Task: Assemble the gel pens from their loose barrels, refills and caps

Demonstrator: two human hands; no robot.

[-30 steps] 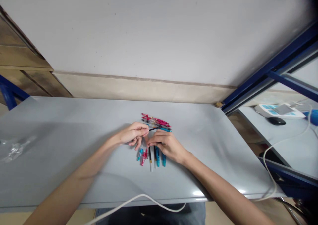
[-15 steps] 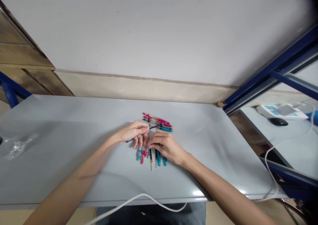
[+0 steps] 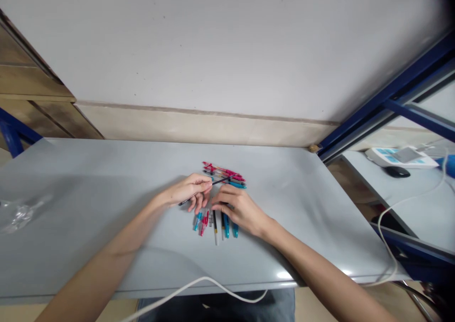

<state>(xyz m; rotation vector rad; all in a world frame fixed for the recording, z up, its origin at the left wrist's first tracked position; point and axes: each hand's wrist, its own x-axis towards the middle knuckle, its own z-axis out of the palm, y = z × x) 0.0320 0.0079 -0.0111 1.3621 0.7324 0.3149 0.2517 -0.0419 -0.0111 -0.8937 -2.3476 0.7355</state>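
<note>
My left hand (image 3: 194,192) is closed on a thin black pen (image 3: 223,180), which slants up to the right over a row of pens. That row holds red pens (image 3: 231,172) and a teal one (image 3: 237,185). Right beside it, my right hand (image 3: 239,208) hovers with fingers bent and slightly apart, nothing visible between them. Below the hands lie a small teal part (image 3: 197,221), a red part (image 3: 204,223), black refills (image 3: 215,227) with pale ends, and teal pen pieces (image 3: 235,230), partly covered by my right hand.
A clear plastic bag (image 3: 21,215) lies on the left of the grey table (image 3: 106,170). A white cable (image 3: 213,284) crosses the front edge. Beyond the blue frame (image 3: 419,118) at right are a black mouse (image 3: 397,172) and a white device (image 3: 382,156).
My right hand's fingers have drawn slightly away from the small parts below my left hand. My left hand still holds the black pen, and the view has shifted a little.
</note>
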